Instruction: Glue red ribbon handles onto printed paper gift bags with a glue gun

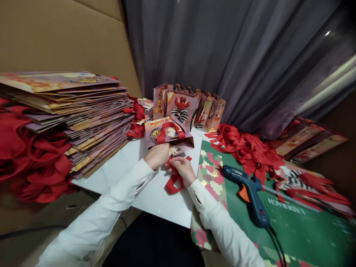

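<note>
A printed paper bag (pixel 154 128) with a red ribbon handle lies tilted on the white board (pixel 155 187). My left hand (pixel 158 155) is at the bag's lower edge, its fingers bent and partly hidden. Close beside it, my right hand (pixel 182 168) pinches a red ribbon (pixel 174 185), whose loop hangs down onto the board. The fingertips of both hands nearly meet at the ribbon.
A tall stack of flat bags (pixel 102 122) and red ribbons (pixel 41 163) fill the left. Upright bags (pixel 182 105) stand behind. At right are a ribbon pile (pixel 247 148) and a blue glue gun (pixel 251 196) on a green sheet (pixel 303 237).
</note>
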`<action>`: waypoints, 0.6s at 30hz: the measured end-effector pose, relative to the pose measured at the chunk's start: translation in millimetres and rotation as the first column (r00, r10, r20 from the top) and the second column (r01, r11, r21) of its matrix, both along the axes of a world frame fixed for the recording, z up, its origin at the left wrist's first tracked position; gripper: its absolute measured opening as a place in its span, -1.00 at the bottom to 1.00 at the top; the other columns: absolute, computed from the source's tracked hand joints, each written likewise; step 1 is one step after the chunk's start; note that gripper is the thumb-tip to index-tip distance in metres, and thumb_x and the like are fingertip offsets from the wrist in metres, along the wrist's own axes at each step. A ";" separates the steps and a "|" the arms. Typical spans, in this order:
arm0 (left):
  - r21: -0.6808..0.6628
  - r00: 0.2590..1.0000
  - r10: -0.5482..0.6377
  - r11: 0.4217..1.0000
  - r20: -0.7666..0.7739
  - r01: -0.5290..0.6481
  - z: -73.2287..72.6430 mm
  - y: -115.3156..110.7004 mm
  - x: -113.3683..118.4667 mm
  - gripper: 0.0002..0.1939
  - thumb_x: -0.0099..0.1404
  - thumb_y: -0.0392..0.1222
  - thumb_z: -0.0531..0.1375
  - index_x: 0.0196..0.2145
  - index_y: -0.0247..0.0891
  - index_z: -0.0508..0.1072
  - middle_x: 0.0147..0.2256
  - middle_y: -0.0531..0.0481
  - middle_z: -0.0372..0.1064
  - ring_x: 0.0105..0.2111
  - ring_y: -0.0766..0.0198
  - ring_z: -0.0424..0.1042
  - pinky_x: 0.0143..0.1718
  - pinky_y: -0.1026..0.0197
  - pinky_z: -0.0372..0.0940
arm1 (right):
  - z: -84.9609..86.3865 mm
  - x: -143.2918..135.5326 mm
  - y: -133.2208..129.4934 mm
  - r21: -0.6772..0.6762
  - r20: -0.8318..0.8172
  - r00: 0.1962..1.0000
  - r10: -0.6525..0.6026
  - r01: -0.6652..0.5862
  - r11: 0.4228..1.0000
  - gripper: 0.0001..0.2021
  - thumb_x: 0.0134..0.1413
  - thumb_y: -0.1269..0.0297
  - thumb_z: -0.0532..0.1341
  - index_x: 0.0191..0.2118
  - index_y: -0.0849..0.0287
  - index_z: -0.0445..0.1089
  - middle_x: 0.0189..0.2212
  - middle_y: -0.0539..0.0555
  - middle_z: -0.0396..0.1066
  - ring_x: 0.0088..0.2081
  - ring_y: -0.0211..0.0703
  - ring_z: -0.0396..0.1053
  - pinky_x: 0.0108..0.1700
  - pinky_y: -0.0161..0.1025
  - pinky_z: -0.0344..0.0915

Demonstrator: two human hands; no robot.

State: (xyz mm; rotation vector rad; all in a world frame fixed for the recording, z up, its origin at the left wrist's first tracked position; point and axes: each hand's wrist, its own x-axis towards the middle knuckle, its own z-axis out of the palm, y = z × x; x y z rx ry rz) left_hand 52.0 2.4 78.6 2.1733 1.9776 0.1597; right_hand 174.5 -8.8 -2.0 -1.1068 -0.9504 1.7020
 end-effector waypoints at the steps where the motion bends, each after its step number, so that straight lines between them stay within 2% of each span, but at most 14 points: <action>1: -0.006 1.000 -0.001 1.000 -0.008 0.001 0.0 0.2 0.4 -0.70 0.25 -0.29 0.11 -0.07 -0.34 0.46 -0.18 -0.23 0.54 -0.15 0.07 0.54 -0.20 0.25 0.35 | 0.6 -0.2 -0.4 -0.007 -0.004 1.000 0.003 -0.003 1.000 -0.80 -0.11 0.31 0.39 -0.45 0.22 0.34 -0.55 0.07 0.53 -0.65 -0.35 0.35 -0.66 -0.46 0.15; 9: -0.032 0.998 -0.009 0.999 -0.062 0.007 3.8 0.6 2.0 -0.66 0.29 -0.35 0.02 -0.03 -0.37 0.43 -0.12 -0.26 0.52 -0.10 0.05 0.52 -0.18 0.22 0.34 | 6.5 0.8 -1.6 -0.053 -0.015 1.000 0.010 -0.011 0.999 -0.88 0.01 0.44 0.31 -0.46 0.23 0.35 -0.56 0.06 0.54 -0.67 -0.37 0.35 -0.68 -0.48 0.18; 14: -0.044 0.997 -0.010 0.999 -0.080 0.006 5.3 0.4 2.4 -0.66 0.33 -0.34 -0.02 -0.02 -0.40 0.42 -0.07 -0.30 0.49 -0.05 0.01 0.50 -0.13 0.17 0.34 | 5.7 2.2 -1.3 -0.050 -0.015 1.000 0.020 -0.021 0.999 -0.84 -0.03 0.40 0.36 -0.47 0.24 0.35 -0.54 0.07 0.54 -0.68 -0.38 0.33 -0.70 -0.49 0.15; 18: -0.046 0.996 -0.005 0.999 -0.085 0.002 3.5 -1.0 2.9 -0.69 0.33 -0.32 0.00 -0.06 -0.37 0.44 -0.12 -0.25 0.51 -0.08 0.04 0.51 -0.15 0.21 0.34 | 2.0 0.5 -0.7 -0.033 -0.023 1.000 -0.010 0.010 0.999 -0.83 -0.05 0.37 0.37 -0.45 0.23 0.35 -0.53 0.08 0.54 -0.66 -0.38 0.34 -0.69 -0.48 0.16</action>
